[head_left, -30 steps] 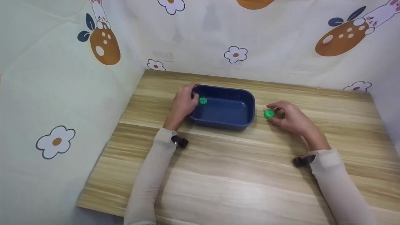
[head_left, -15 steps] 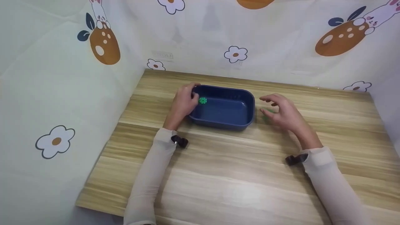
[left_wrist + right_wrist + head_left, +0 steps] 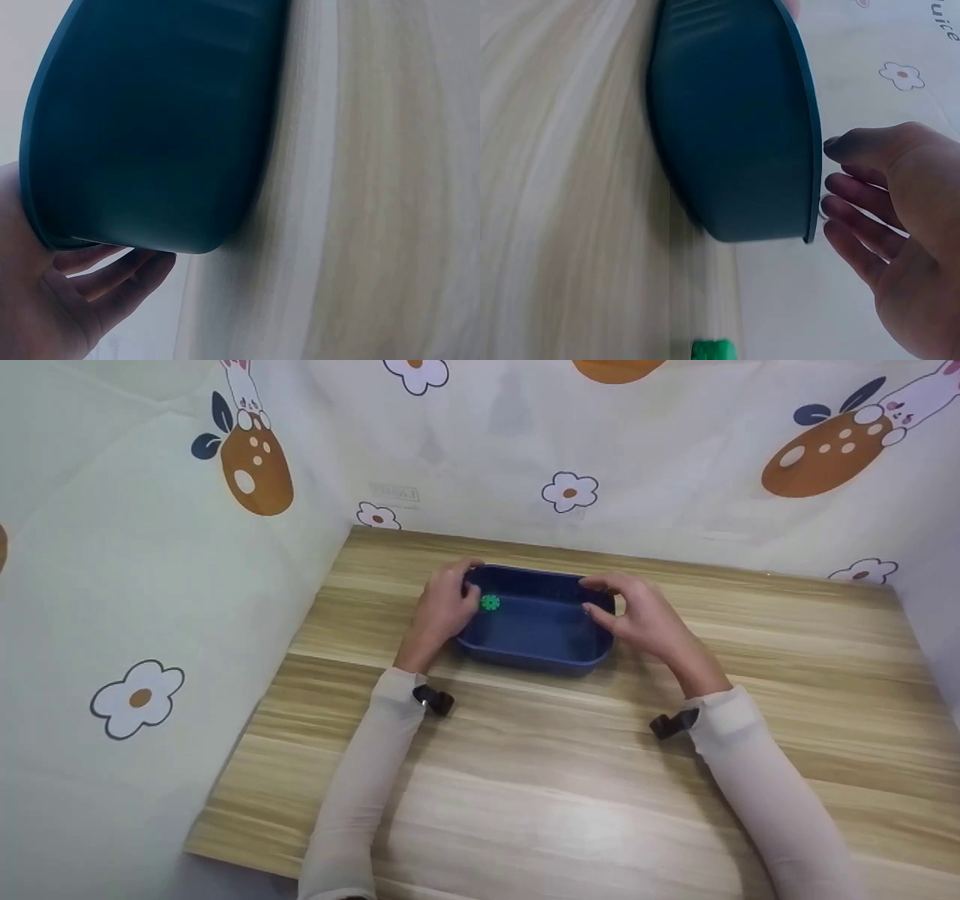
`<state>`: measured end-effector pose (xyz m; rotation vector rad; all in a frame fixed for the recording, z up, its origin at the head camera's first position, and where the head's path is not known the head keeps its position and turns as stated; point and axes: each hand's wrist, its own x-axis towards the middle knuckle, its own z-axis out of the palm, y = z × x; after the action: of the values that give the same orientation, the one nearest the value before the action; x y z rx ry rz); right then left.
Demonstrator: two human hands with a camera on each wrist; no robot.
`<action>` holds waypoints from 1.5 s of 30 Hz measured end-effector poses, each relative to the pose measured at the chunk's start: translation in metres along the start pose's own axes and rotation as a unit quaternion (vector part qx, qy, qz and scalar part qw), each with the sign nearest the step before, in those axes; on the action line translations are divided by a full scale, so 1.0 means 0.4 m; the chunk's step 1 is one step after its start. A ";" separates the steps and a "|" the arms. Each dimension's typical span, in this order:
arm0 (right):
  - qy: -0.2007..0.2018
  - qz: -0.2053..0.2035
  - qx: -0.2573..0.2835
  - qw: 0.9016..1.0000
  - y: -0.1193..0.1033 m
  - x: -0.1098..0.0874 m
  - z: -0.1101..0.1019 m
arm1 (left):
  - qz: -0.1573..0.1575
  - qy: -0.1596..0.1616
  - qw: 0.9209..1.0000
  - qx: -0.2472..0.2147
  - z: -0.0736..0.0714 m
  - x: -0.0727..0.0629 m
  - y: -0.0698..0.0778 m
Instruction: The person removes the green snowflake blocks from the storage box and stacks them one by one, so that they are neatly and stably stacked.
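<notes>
At the left end of a dark blue rectangular basin (image 3: 536, 622), my left hand (image 3: 444, 604) grips the rim, thumb on the inside and fingers outside. The left wrist view shows these fingers (image 3: 127, 281) against the outer wall. A green notched disc (image 3: 490, 602) lies inside the basin close to my left thumb. My right hand (image 3: 643, 611) is over the right end of the basin, thumb and index fingertips apart above the interior, with nothing visible between them. A green piece (image 3: 713, 350) shows on the table in the right wrist view; in the head view my right hand hides it.
The basin stands on a wood-grain table (image 3: 525, 750), towards its back edge. A printed cloth (image 3: 480, 457) with flowers and rabbits hangs behind and at the left. A small black device (image 3: 435, 700) sits at each cuff.
My right hand has left the green piece on the table and moved left over the basin, thumb and index finger spreading apart. My left hand and the basin stay put.
</notes>
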<state>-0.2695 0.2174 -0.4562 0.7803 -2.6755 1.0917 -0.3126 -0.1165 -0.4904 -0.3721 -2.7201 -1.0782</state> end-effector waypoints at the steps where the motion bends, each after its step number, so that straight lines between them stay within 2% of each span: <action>1: -0.002 -0.003 0.002 1.000 -0.004 0.008 0.006 | 0.000 0.000 1.000 0.000 0.000 0.000 0.000; 13: -0.056 -0.022 0.012 0.998 -0.050 0.085 0.100 | 0.001 0.009 1.000 0.014 -0.009 -0.002 0.004; 19: -0.070 -0.035 0.010 0.997 -0.077 0.114 0.143 | -0.002 0.002 1.000 0.015 -0.010 -0.001 0.007; 25: -0.085 -0.029 0.010 0.996 -0.095 0.141 0.172 | -0.013 -0.007 1.000 0.017 -0.008 0.000 0.011; 32: -0.100 -0.026 0.012 0.995 -0.099 0.168 0.204 | -0.022 -0.014 0.999 0.019 -0.008 0.000 0.012; 41: -0.129 -0.015 -0.026 0.991 -0.100 0.188 0.235 | -0.014 -0.006 1.000 0.005 -0.006 -0.001 0.010; 44: -0.139 -0.012 -0.031 0.990 -0.095 0.198 0.247 | -0.016 -0.009 1.000 0.005 -0.007 -0.001 0.011; 45: -0.142 -0.017 -0.027 0.989 -0.076 0.205 0.259 | -0.016 -0.010 1.000 0.005 -0.007 -0.001 0.011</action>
<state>-0.3180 0.0946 -0.4864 1.0372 -2.8954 0.9593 -0.3105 -0.1154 -0.4857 -0.3413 -2.7568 -1.0745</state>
